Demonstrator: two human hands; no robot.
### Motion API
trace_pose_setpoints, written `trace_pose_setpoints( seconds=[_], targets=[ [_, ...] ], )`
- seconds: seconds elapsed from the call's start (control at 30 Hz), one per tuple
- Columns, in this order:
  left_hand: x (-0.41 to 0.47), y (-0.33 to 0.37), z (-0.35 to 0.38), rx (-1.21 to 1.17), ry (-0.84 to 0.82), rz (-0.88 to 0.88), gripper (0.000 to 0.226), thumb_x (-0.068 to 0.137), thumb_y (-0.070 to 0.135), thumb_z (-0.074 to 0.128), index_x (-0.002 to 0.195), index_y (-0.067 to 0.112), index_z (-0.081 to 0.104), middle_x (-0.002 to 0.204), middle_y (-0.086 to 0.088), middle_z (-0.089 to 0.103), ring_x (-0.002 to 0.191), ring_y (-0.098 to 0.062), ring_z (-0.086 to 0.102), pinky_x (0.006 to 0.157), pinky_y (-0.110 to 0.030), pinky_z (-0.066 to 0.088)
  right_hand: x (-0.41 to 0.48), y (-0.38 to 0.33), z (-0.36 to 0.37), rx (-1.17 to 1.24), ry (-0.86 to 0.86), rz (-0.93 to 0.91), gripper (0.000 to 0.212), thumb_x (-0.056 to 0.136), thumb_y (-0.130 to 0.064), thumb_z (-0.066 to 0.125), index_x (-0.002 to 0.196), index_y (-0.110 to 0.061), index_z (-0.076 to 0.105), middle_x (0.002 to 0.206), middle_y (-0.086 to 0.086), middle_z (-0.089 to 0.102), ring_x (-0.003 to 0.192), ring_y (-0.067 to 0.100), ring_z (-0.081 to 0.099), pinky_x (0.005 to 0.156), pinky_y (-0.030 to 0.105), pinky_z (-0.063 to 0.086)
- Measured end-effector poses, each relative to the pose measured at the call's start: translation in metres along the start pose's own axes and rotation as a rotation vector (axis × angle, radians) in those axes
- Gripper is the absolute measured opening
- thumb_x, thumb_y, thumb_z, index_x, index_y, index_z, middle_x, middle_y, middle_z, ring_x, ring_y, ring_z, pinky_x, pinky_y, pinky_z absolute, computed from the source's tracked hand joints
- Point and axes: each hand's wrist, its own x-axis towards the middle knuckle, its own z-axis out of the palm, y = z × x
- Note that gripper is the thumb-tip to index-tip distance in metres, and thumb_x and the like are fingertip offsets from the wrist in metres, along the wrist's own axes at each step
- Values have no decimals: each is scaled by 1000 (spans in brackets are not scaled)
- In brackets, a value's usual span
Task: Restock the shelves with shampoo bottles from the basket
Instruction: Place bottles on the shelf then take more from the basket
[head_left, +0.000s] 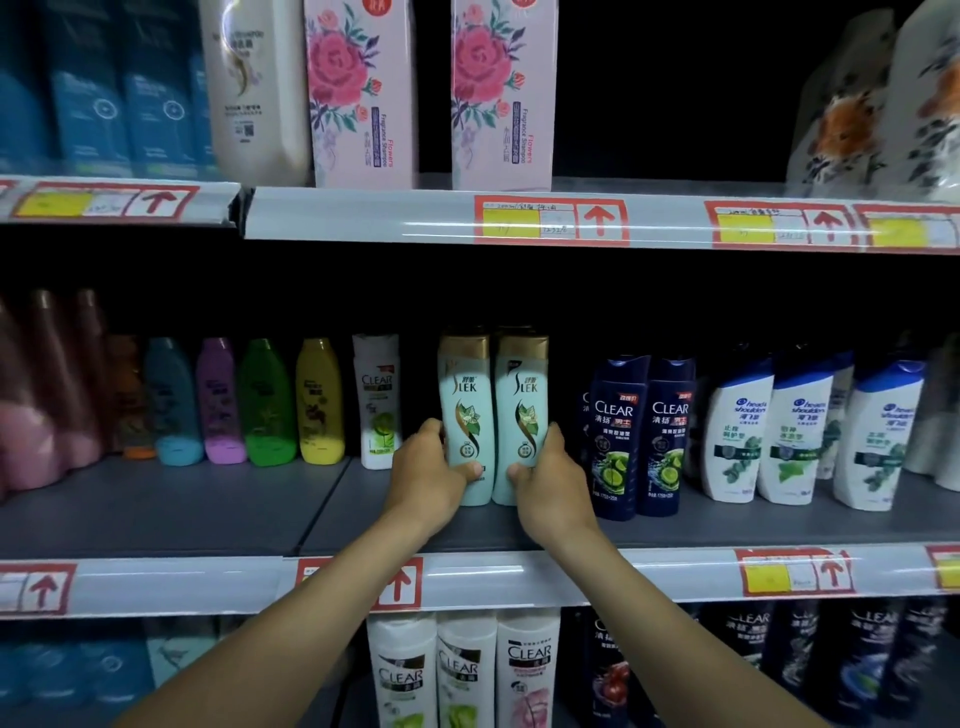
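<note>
Two pale green SLEK shampoo bottles with gold caps stand upright side by side on the middle shelf. My left hand grips the left SLEK bottle at its lower left side, thumb across the front. My right hand grips the right SLEK bottle at its lower right side. More gold caps show behind the pair. The basket is out of view.
Left of the pair stands a white CLEAR bottle, then yellow, green, purple and blue bottles. To the right are dark blue CLEAR bottles and white Head & Shoulders bottles. Pink flowered boxes sit on the upper shelf. CLEAR bottles fill the lower shelf.
</note>
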Motion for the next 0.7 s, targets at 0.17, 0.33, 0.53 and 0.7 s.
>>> trace_pose_setpoints(
  seconds=[0.17,0.33,0.53,0.7],
  targets=[
    [-27,3,-13,348,-35,105,44,91,31,58,129,17,41,119,-9,48,112,-27,50,93,-40,47,-22,-1,-10,-196,-44,-73,59,98,-10,48,148,0,18,151,20,27,136,32,36,110,40,36],
    [-78,-4,-22,784,-25,411,61,97,42,40,150,19,19,154,-13,18,143,-31,16,113,-44,26,-64,7,-20,-422,-66,-206,57,101,-18,40,151,-7,15,160,16,4,148,31,7,119,36,23],
    [-145,-22,-16,937,-119,504,60,100,43,32,152,19,14,158,-17,8,147,-32,3,120,-45,9,-124,30,-19,-598,-73,-313,62,103,-25,36,154,-8,5,160,17,-10,149,31,-6,122,38,10],
    [-203,-58,1,970,-199,519,59,98,40,38,149,15,24,155,-18,18,146,-33,9,118,-46,12,-180,69,-3,-634,-138,-269,60,102,-25,37,153,-9,10,161,16,-5,149,34,-3,119,46,18]
  ],
)
